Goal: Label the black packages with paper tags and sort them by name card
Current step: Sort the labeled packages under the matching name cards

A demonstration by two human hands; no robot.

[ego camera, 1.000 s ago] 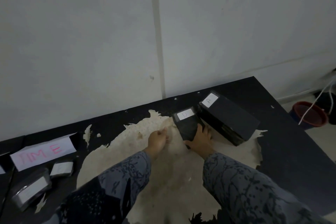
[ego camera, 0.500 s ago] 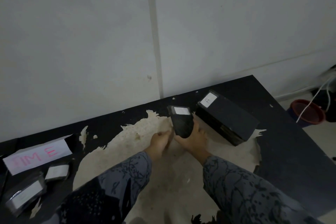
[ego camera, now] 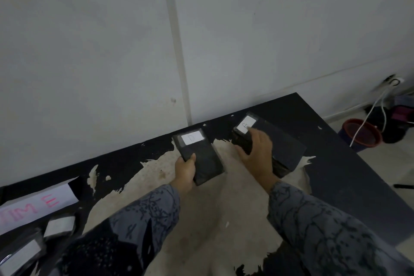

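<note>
Head view: left hand (ego camera: 184, 169) fingers clamped on a small flat black package (ego camera: 199, 157), frame centre, white paper tag (ego camera: 192, 138) at its far end. Right hand (ego camera: 257, 152) fingers closed over the larger black rectangular box (ego camera: 282, 145), right of centre, also tagged. White name card with pink lettering (ego camera: 35, 206) lies lower left on the worn black table (ego camera: 336, 175).

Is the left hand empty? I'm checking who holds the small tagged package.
No, the left hand grips the small black package by its near edge, its white paper tag facing up.
</note>
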